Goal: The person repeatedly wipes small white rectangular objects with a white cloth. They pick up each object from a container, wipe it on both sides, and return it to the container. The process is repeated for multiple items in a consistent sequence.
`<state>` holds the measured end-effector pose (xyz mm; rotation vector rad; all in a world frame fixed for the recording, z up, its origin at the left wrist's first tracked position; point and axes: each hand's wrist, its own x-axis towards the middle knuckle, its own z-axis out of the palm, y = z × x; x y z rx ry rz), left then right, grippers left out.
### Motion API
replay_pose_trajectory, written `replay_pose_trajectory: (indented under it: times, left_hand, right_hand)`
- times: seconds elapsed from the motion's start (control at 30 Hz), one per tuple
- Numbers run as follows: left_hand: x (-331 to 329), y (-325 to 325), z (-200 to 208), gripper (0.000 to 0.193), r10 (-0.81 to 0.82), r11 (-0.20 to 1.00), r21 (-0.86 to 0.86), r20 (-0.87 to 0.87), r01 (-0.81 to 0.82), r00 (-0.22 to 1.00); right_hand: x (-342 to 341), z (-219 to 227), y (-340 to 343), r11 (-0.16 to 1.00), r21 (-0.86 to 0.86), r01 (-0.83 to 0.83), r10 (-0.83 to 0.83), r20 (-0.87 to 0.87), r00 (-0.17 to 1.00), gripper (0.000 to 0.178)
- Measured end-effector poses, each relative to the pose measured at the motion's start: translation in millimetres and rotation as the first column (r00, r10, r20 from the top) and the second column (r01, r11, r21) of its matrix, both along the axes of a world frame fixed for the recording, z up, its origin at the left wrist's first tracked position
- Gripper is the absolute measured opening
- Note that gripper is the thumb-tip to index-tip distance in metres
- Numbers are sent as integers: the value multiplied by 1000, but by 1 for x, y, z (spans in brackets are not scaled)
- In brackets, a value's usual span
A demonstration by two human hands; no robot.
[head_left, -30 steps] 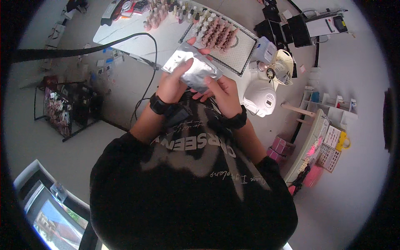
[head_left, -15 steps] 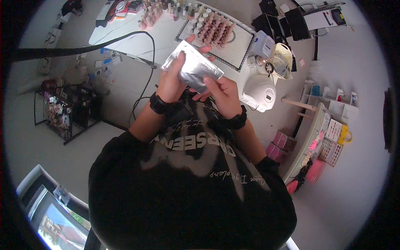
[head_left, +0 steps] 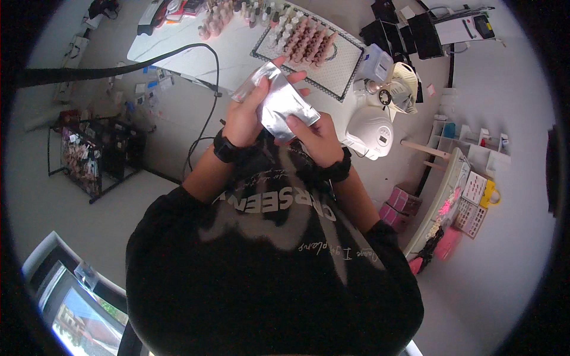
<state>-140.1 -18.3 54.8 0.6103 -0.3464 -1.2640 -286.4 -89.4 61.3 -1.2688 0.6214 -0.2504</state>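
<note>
A shiny silver foil pouch (head_left: 280,105) is held between both hands, above my lap at the near edge of the white table. My left hand (head_left: 247,115) grips its left side, thumb on top and fingertips showing past its far edge. On the right side, my right hand (head_left: 319,137) pinches the pouch with the thumb on top and the other fingers mostly hidden beneath. Black bands circle both wrists. Whether anything is inside the pouch cannot be seen.
On the white table (head_left: 234,59) lies a lace-edged mat (head_left: 332,77) bearing rows of small bottles (head_left: 306,43). A white nail lamp (head_left: 369,132) stands at the right, beside a basket (head_left: 404,89) and a clear tub (head_left: 375,64). A black cable (head_left: 217,71) hangs at the left.
The foil pouch has tilted and looks more creased, its lower part bulging toward me. My right hand has shifted down slightly along with it; both hands keep their grip.
</note>
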Motion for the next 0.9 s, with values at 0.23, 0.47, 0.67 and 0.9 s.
replay_pose_trajectory:
  times: [0.23,0.47,0.67,0.9]
  left_hand:
    - [3,-3,6,64,-59,998,44,217,50,974]
    - [-5,-11,-10,89,39,997,-73,120,-30,992]
    - [-15,-10,3,79,35,985,-169,-12,-37,999]
    - [-12,-5,12,68,-55,998,-35,-169,50,984]
  right_hand:
    - [-1,10,-5,998,-58,32,-30,23,999,25]
    - [-6,6,-20,376,-920,109,-38,102,994,36]
    - [-5,31,-23,-9,-999,-44,-12,-44,999,61]
    - [-8,32,-21,-69,-990,-121,143,-130,981,67]
